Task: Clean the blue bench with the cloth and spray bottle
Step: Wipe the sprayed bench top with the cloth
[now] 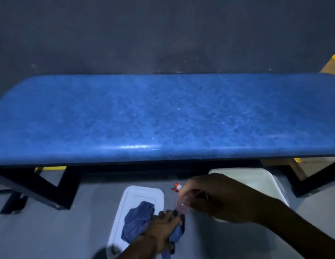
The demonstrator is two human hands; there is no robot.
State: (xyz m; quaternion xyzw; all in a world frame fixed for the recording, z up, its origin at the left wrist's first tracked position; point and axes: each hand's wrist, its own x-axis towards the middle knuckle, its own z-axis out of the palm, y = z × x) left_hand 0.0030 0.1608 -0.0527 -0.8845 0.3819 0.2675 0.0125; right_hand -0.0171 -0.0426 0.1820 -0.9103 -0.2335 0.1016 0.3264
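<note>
The blue padded bench (163,118) stretches across the view on black legs, its top dull and marked with faint streaks. Below its front edge, my right hand (222,199) grips a clear spray bottle (181,201) with a red and white nozzle pointing up-left. Lower down, my left hand (161,231) is closed on a crumpled blue cloth (138,219), which lies partly on a white lid. Both hands are down near the floor, apart from the bench top.
A white lid (136,195) lies on the grey floor under the cloth. A white bin (256,180) stands to the right, partly behind my right hand. Black bench legs (56,186) angle down at left and right. A dark wall runs behind the bench.
</note>
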